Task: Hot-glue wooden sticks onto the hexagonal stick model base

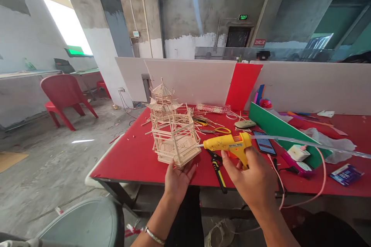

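Observation:
My left hand [178, 179] is under the front of a pale wooden-stick frame [171, 158], fingers bent against its base. The frame has a slatted floor and thin upright posts, and it tilts slightly. In my right hand [251, 177] is a yellow glue gun [226, 143], gripped by the handle. Its nozzle points left and is at the frame's right lower corner; whether they touch I cannot tell. A long clear glue stick [307, 144] sticks out of the gun's back. Right behind the frame stands a tiered stick pagoda [162, 96].
Pliers [218, 173] and yellow-handled scissors [218, 130] lie on the red table [124, 162]. Loose sticks [213, 109] are scattered behind. To the right are a phone [264, 142], a green board [278, 127], a power strip [300, 164] and a pink cord [323, 177].

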A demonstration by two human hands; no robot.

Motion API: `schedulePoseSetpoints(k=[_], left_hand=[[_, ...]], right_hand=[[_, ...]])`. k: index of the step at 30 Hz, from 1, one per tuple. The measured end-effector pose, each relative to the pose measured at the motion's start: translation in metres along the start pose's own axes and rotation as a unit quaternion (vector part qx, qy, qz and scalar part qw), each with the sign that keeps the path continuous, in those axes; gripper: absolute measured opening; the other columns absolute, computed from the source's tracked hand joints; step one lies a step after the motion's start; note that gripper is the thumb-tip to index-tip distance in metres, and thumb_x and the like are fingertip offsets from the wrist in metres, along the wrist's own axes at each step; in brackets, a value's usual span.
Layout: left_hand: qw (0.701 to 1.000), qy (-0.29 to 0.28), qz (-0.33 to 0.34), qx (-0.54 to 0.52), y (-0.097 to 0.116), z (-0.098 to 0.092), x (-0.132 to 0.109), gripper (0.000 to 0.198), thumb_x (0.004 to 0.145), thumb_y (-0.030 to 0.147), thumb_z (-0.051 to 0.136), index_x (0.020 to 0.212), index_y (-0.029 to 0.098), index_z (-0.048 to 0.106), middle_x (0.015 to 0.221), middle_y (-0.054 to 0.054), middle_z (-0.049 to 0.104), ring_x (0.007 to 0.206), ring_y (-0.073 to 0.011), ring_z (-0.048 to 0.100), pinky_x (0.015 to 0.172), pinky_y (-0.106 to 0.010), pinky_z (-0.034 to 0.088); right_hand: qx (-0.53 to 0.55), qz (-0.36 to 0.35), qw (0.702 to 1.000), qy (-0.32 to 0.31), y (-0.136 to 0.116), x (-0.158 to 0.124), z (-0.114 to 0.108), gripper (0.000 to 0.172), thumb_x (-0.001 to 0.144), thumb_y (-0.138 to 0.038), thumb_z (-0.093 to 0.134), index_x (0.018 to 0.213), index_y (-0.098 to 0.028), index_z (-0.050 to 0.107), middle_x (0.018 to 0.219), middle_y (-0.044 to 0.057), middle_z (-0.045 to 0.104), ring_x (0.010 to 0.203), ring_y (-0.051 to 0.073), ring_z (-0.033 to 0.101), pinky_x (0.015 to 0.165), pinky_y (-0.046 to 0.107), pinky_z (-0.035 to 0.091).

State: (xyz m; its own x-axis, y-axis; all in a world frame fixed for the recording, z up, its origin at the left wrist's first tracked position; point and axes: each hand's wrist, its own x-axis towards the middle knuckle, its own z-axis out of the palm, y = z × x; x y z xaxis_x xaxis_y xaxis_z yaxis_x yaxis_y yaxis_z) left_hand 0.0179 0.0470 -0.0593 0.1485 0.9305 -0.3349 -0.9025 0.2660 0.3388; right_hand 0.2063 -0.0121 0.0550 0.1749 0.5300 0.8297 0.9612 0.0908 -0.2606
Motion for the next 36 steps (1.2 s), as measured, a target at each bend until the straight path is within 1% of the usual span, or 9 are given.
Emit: schedulePoseSetpoints(k=[4, 9, 14, 18, 23, 26, 30, 33, 36], left_hand=[[0.999, 0.029, 0.021, -0.002, 0.001, 0.001, 0.004, 0.035, 0.094, 0.022, 0.052, 0.127, 0.011, 0.057, 0.108, -0.016, 0.075, 0.104, -0.0289, 0.071, 0.098, -0.043, 0.053], [0.999, -0.013, -0.035, 0.025, 0.014, 0.002, 0.010, 0.051, 0.089, 0.014, 0.052, 0.139, 0.007, 0.045, 0.105, -0.018, 0.076, 0.101, -0.0307, 0.072, 0.097, -0.044, 0.053], [0.992, -0.053, -0.087, 0.073, 0.026, 0.006, 0.022, 0.057, 0.085, 0.014, 0.052, 0.140, 0.002, 0.042, 0.110, -0.020, 0.075, 0.104, -0.0323, 0.071, 0.098, -0.045, 0.052], [0.991, -0.054, -0.093, 0.078, 0.027, 0.007, 0.029, 0.063, 0.081, 0.006, 0.054, 0.143, 0.004, 0.039, 0.113, -0.019, 0.074, 0.108, -0.0320, 0.070, 0.101, -0.047, 0.051], [0.994, -0.040, -0.073, 0.066, 0.024, 0.007, 0.037, 0.068, 0.077, -0.002, 0.057, 0.143, 0.010, 0.041, 0.117, -0.016, 0.073, 0.110, -0.0301, 0.069, 0.106, -0.047, 0.048], [0.997, -0.034, -0.014, 0.068, 0.024, 0.008, 0.047, 0.063, 0.075, -0.002, 0.063, 0.135, 0.012, 0.051, 0.118, -0.014, 0.073, 0.111, -0.0304, 0.068, 0.105, -0.048, 0.048], [0.988, 0.006, 0.134, 0.073, 0.027, 0.015, 0.061, 0.061, 0.067, -0.002, 0.073, 0.124, 0.019, 0.062, 0.104, -0.005, 0.077, 0.099, -0.0248, 0.072, 0.097, -0.040, 0.053], [0.981, 0.021, 0.186, 0.053, 0.030, 0.022, 0.065, 0.060, 0.068, 0.000, 0.074, 0.121, 0.027, 0.063, 0.103, 0.001, 0.077, 0.098, -0.0192, 0.072, 0.096, -0.033, 0.052], [0.968, 0.033, 0.239, 0.063, 0.031, 0.024, 0.065, 0.054, 0.069, 0.006, 0.076, 0.117, 0.028, 0.066, 0.105, 0.001, 0.077, 0.104, -0.0219, 0.070, 0.098, -0.036, 0.051]], right_hand=[[0.012, -0.008, 1.000, -0.022, -0.007, 0.004, 0.007, 0.035, 0.087, -0.053, 0.060, 0.093, -0.018, 0.062, 0.072, 0.001, 0.065, 0.052, 0.013, 0.056, 0.049, 0.026, 0.038], [0.028, -0.015, 0.998, -0.047, -0.009, 0.001, 0.013, 0.037, 0.088, -0.055, 0.059, 0.095, -0.019, 0.063, 0.072, 0.001, 0.064, 0.057, 0.015, 0.058, 0.050, 0.026, 0.040], [0.037, -0.035, 0.998, -0.041, -0.010, 0.006, 0.010, 0.034, 0.088, -0.052, 0.059, 0.094, -0.019, 0.062, 0.075, 0.003, 0.065, 0.064, 0.017, 0.063, 0.055, 0.027, 0.043], [0.005, -0.067, 0.998, -0.020, -0.015, 0.020, 0.009, 0.033, 0.087, -0.051, 0.060, 0.089, -0.018, 0.061, 0.071, 0.003, 0.065, 0.062, 0.018, 0.063, 0.055, 0.028, 0.042], [-0.017, -0.093, 0.995, -0.028, -0.025, 0.044, 0.013, 0.034, 0.086, -0.051, 0.059, 0.096, -0.019, 0.062, 0.069, 0.001, 0.066, 0.055, 0.016, 0.060, 0.050, 0.027, 0.039], [-0.015, -0.099, 0.995, -0.028, -0.030, 0.056, 0.015, 0.034, 0.086, -0.053, 0.059, 0.091, -0.019, 0.061, 0.060, -0.002, 0.059, 0.047, 0.013, 0.052, 0.047, 0.026, 0.035], [-0.042, -0.092, 0.995, 0.013, -0.032, 0.063, 0.018, 0.039, 0.082, -0.057, 0.063, 0.086, -0.019, 0.059, 0.061, -0.002, 0.057, 0.049, 0.013, 0.052, 0.048, 0.027, 0.036], [-0.067, -0.081, 0.994, 0.039, -0.031, 0.066, 0.022, 0.043, 0.079, -0.062, 0.065, 0.082, -0.019, 0.057, 0.060, -0.001, 0.057, 0.049, 0.013, 0.051, 0.049, 0.029, 0.037], [-0.105, -0.088, 0.989, 0.059, -0.030, 0.069, 0.027, 0.041, 0.081, -0.059, 0.064, 0.088, -0.019, 0.059, 0.066, 0.003, 0.064, 0.054, 0.017, 0.057, 0.051, 0.030, 0.038]])
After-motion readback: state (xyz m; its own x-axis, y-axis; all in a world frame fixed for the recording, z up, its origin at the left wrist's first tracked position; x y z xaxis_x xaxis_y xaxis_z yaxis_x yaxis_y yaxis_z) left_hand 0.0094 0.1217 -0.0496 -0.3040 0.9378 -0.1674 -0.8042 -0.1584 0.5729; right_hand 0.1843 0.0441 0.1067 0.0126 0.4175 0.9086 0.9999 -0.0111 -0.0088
